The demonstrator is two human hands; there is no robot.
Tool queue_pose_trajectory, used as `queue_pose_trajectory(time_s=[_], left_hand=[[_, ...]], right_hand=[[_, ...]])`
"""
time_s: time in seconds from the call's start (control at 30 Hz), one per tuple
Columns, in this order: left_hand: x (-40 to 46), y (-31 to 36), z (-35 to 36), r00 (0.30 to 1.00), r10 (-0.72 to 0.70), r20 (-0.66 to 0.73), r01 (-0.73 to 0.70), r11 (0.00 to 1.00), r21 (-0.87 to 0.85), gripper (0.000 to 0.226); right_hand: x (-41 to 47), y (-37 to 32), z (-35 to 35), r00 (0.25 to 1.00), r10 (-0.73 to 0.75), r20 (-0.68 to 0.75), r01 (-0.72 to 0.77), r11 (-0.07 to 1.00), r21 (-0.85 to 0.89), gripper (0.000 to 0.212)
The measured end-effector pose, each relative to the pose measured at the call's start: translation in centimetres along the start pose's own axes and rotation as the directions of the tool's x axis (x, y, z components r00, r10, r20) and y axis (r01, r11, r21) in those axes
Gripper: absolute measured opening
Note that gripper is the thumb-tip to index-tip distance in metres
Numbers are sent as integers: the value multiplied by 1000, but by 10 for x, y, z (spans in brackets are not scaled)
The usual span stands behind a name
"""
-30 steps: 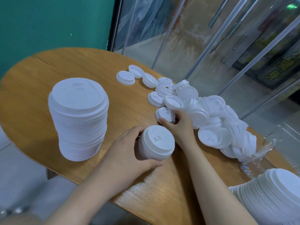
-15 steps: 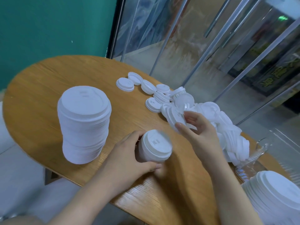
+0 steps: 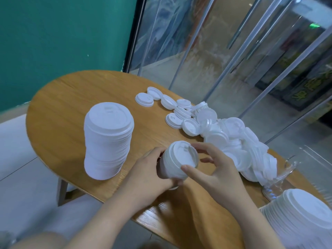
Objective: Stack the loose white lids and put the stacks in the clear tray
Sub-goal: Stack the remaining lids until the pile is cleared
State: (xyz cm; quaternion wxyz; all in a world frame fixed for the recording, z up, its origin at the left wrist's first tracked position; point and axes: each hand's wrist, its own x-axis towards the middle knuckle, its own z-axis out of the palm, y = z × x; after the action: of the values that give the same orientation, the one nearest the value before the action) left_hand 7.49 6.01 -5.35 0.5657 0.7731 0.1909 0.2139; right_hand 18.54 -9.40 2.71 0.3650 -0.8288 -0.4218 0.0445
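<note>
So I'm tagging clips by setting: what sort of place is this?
Probably a café or drinks shop by its glass entrance: heaps of white cup lids, a wooden table, and glass doors with metal handles behind.

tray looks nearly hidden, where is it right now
Head view, far right: the clear tray sits at the table's right end, beside the loose lids.

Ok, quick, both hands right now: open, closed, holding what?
Left hand: grips the small stack of white plastic lids.
Right hand: pinches the stack's top lid.
</note>
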Motion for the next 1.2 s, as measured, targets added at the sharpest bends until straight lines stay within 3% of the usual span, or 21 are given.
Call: queue_pose_trajectory(time_s=[0.5, 0.67, 0.9, 1.1, 1.2], left_hand=[[0, 2, -5, 999, -3, 40, 2, 1000, 29, 68], [-2, 3, -4, 999, 7, 31, -9, 998, 58, 70], [-4, 6, -2, 999, 44, 23, -46, 995, 86, 106], [-4, 10, 0, 997, 79, 23, -80, 995, 53, 79], [-3, 9, 1, 997, 73, 15, -73, 996, 58, 76]], right_hand=[[-7, 9, 19, 1000, -15, -24, 17, 998, 65, 53], [-5, 12, 9, 1000, -3, 16, 1, 994, 113, 67], [45, 43, -1, 987, 64, -146, -61, 998, 21, 21], [110, 94, 21, 979, 84, -184, -111, 984, -138, 22], [131, 107, 31, 973, 137, -188, -174, 964, -198, 28]])
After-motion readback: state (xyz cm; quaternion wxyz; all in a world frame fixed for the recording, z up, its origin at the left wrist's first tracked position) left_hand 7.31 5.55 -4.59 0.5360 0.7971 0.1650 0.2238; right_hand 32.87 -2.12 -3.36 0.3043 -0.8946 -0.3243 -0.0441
